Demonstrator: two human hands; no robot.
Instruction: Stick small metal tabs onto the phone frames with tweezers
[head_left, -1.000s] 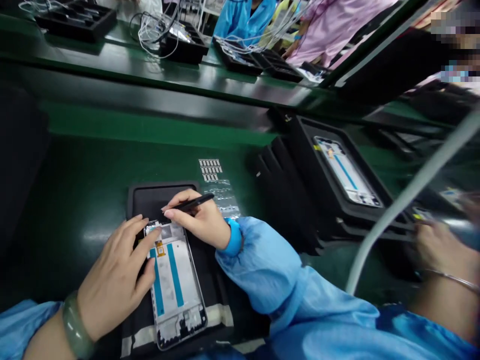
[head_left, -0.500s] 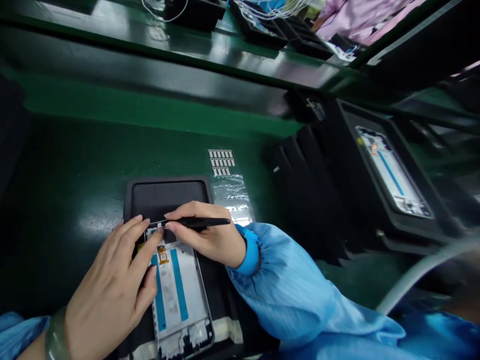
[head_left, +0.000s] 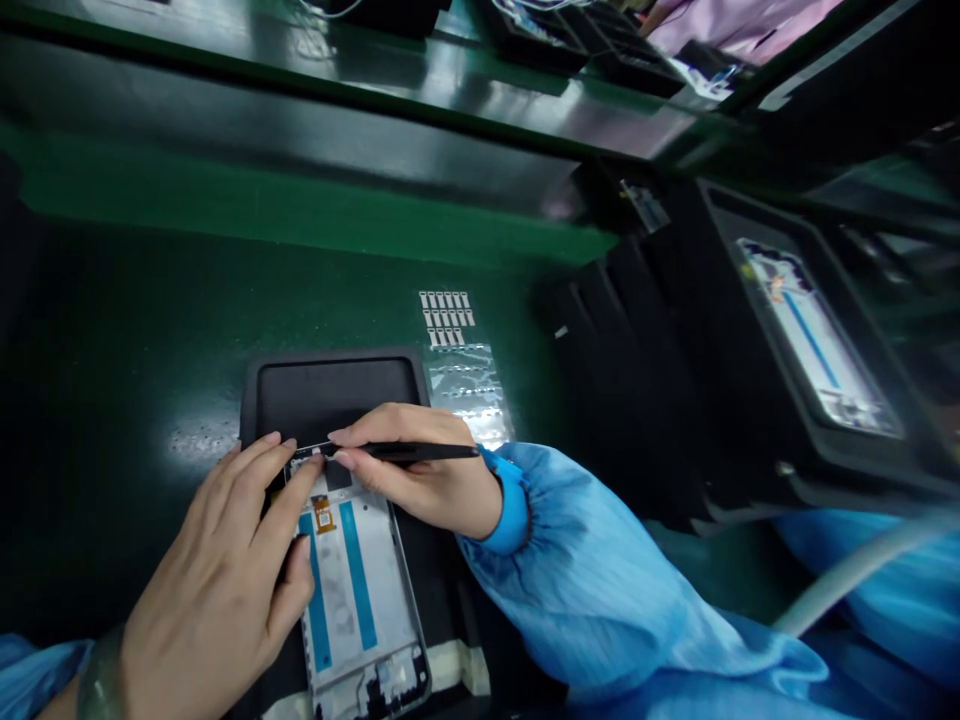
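A phone mid-frame [head_left: 349, 590] lies face up on a black rubber mat [head_left: 337, 385], showing a white back with blue strips and a small orange flex part [head_left: 323, 515]. My left hand [head_left: 217, 570] presses its fingertips on the frame's far end, partly hiding it. My right hand [head_left: 412, 470] holds slim black tweezers [head_left: 420, 452] level, their tips at the same far end, right beside my left fingertips. What the tips touch is hidden by my fingers.
A sheet of small metal pieces [head_left: 446, 320] and a clear film [head_left: 469, 385] lie past the mat on the green bench. To the right stands a black fixture [head_left: 757, 400] holding another phone frame [head_left: 814, 340]. Black trays sit on a shelf [head_left: 375, 90] behind.
The tweezers have swung from slanted to level, their tips now at the frame's far end. The view has shifted, and the other person's hand at right has left view, replaced by a blue sleeve.
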